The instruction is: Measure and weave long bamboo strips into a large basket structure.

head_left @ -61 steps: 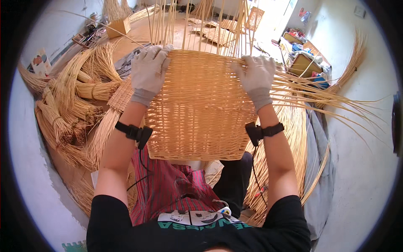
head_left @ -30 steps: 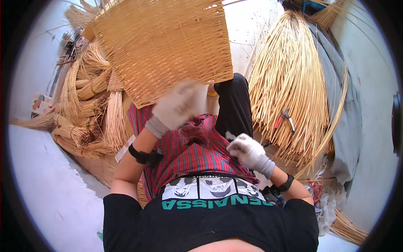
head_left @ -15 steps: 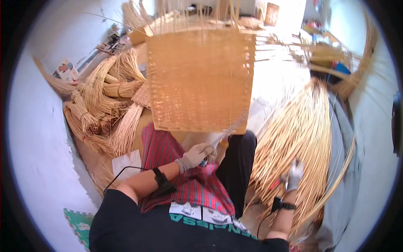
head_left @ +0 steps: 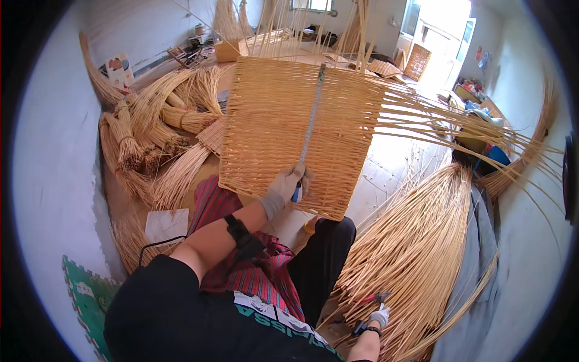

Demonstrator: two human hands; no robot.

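A woven wicker panel (head_left: 265,133) stands upright in front of my knees, with long loose stakes sticking out of its top and right side. My left hand (head_left: 288,183), in a pale glove, is closed around a blue tape measure (head_left: 297,193) near the panel's lower edge. Its blade (head_left: 310,123) runs up the panel's face almost to the top edge. Low on the right, my gloved right hand (head_left: 380,316) is closed at the end of a hand tool (head_left: 377,297) with red and grey metal parts; its exact kind is unclear. The tool lies over the reeds.
A wide sheaf of long reeds (head_left: 416,241) spreads along my right side. Several tied reed bundles (head_left: 154,130) lie at the left by the wall. A green foam mat (head_left: 87,298) sits at lower left. Farther back, a small woven panel (head_left: 417,62) leans near the bright doorway.
My left hand has risen from my lap to the panel, and the tape blade now lies up its face. My right hand has come nearer to me, down to the tool. The view has shifted.
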